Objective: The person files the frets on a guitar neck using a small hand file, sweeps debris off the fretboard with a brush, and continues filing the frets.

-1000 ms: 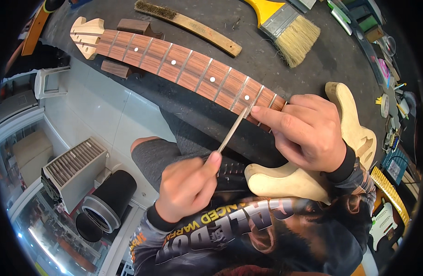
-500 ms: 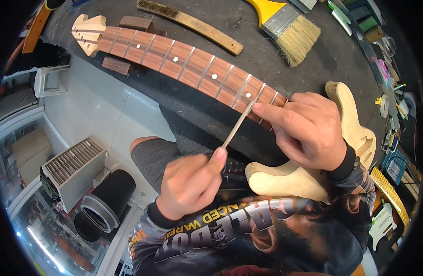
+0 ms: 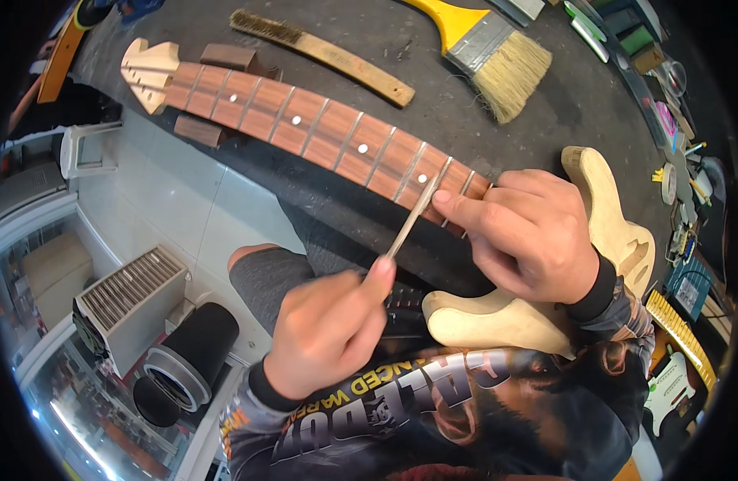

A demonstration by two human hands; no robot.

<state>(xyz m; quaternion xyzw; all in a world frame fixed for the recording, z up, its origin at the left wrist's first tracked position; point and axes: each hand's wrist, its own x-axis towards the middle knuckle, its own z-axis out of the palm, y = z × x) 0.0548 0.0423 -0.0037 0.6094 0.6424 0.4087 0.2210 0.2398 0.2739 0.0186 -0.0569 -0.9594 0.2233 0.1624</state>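
My left hand (image 3: 325,329) is closed round the lower end of a slim file-like tool (image 3: 409,228). The tool lies slantwise over the edge of a guitar neck (image 3: 261,112), in line with one metal fret. My right hand (image 3: 533,232) is bent over the body end of the neck, gripping it, with one fingertip pressed beside the tool's upper part. Its other fingertips are partly hidden. The neck has a reddish-brown fretboard, white dots and a pale headstock. A pale, unfinished guitar body (image 3: 497,321) sits under my right forearm, against my front.
On the dark bench (image 3: 321,80) lie a wooden-handled bristle brush (image 3: 349,64) and a wide yellow-handled paintbrush (image 3: 509,76). Brown wood blocks (image 3: 229,56) flank the headstock end. Small tools crowd the right edge. A black bin (image 3: 200,345) stands on the floor at left.
The whole view has shifted slightly, carrying the neck and brushes a little left and down. My left hand and the tool have edged closer to the neck. My right hand stays on it.
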